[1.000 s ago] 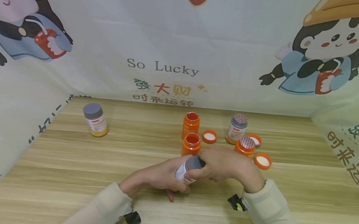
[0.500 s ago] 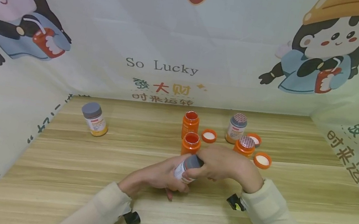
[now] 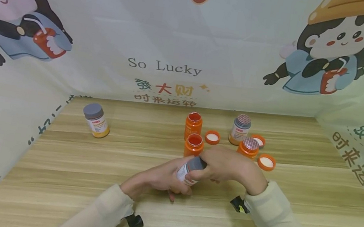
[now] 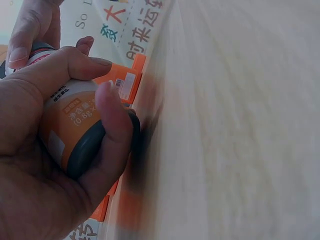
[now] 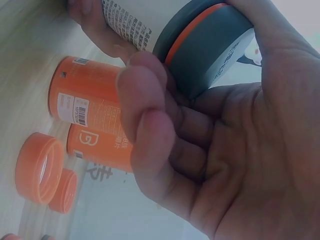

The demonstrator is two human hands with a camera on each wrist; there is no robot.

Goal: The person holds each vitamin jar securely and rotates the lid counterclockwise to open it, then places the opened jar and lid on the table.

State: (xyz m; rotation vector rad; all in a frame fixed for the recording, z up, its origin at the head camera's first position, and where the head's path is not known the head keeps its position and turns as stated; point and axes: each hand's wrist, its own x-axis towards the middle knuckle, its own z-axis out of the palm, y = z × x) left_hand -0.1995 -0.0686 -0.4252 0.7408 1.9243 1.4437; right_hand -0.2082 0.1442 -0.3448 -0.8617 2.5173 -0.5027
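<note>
"Head view: where is the grey-lidded bottle [image 3: 188, 172]?"
"Tilted, between two hands, near the centre."
"How do they hold it?"
"The left hand [image 3: 165, 176] curls closely round its body; the right hand [image 3: 225, 165] bends fingers and thumb around the lid [image 5: 210, 50]."
"And nearby?"
"Just beyond, two lidless orange bottles [image 3: 193, 150] stand on the wooden surface [image 3: 46, 171]; well apart, leftward, a capped bottle [image 3: 97, 123]."

The left hand [image 3: 165, 174] and right hand [image 3: 225, 165] work close together, fingers curled (the right wrist bent inward).
</note>
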